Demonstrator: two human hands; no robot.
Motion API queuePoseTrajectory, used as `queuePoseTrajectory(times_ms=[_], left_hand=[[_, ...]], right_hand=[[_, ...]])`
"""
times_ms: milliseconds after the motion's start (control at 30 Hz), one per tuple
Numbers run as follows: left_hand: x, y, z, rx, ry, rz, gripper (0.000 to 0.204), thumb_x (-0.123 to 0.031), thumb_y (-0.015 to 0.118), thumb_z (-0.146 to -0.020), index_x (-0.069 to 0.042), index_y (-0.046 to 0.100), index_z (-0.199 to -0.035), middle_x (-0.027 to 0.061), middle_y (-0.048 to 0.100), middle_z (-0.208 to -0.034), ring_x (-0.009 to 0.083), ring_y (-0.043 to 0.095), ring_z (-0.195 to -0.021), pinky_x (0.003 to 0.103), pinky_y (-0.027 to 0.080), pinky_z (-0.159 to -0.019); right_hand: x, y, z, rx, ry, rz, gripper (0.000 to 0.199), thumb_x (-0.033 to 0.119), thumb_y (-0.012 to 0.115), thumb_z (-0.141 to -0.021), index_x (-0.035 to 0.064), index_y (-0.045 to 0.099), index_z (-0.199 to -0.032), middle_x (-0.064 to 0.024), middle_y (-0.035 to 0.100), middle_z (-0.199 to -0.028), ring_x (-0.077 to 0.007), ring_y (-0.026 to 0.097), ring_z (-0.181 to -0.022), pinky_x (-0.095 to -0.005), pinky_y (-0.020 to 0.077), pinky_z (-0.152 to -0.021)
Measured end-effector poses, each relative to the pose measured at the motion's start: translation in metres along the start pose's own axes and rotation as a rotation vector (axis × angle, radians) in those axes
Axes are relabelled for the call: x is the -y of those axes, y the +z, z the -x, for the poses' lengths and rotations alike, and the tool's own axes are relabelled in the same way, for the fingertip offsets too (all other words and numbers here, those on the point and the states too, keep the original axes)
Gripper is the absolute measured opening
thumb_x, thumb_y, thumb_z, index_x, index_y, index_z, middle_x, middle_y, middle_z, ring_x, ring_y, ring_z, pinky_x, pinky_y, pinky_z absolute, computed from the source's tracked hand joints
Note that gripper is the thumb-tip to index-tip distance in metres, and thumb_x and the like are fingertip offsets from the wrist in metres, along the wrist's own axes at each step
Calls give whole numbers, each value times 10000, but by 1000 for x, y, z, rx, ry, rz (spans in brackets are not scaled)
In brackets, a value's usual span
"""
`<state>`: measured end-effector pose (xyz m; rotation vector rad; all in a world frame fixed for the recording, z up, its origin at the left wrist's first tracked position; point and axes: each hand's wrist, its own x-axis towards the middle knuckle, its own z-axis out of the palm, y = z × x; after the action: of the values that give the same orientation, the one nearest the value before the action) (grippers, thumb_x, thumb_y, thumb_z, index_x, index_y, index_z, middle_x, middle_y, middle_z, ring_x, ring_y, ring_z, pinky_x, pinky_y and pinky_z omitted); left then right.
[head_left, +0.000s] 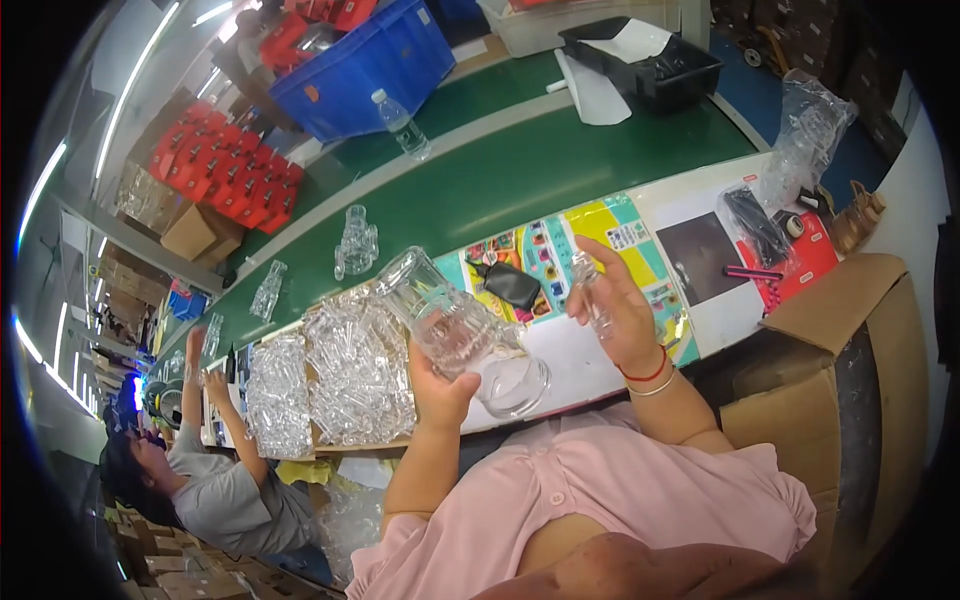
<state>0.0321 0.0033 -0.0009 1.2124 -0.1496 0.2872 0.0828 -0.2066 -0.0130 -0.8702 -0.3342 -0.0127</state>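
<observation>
Head view: the left hand (pixel 445 385) is wrapped around a clear ribbed plastic bottle (pixel 455 325), fingers closed on its lower body, its wide mouth tilted near and right. The right hand (pixel 620 305) pinches a small clear plastic piece (pixel 588 285), fingertips together on it, just right of the bottle. The bottle looks light, stiff and smooth, probably slippery; the ribbed waist seems the surest grip. Heaps of clear parts (pixel 350 375) lie left on the worktable (pixel 590 365), the green conveyor belt (pixel 520 175) beyond
</observation>
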Motion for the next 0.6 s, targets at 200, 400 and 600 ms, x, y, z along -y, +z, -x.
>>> queuePoseTrajectory(times_ms=[200, 400, 600], left_hand=[[-26, -2, 22, -2, 117, -136, 869, -239, 849, -550, 15, 352, -1216, 137, 490, -1120, 220, 517, -1031, 350, 440, -884], [-34, -6, 30, -4, 140, -129, 839, -200, 843, -560, 19, 361, -1210, 142, 500, -1109, 225, 536, -1010, 345, 457, -866], [-36, -11, 35, 6, 115, -124, 824, -171, 834, -562, 25, 367, -1212, 136, 499, -1109, 220, 536, -1008, 342, 462, -864]], right_hand=[[-8, 35, 17, 215, 1, 137, 507, 292, 430, -922, 5, 308, -1322, -76, 538, -830, -101, 474, -698, -215, 374, -628], [-18, 49, 33, 329, -10, 216, 495, 241, 472, -914, -22, 317, -1304, -78, 512, -1036, -111, 502, -791, -231, 412, -689], [-25, 49, 40, 338, -230, 565, 425, 109, 490, -887, -38, 369, -1267, -116, 488, -1137, -129, 517, -837, -266, 444, -740]])
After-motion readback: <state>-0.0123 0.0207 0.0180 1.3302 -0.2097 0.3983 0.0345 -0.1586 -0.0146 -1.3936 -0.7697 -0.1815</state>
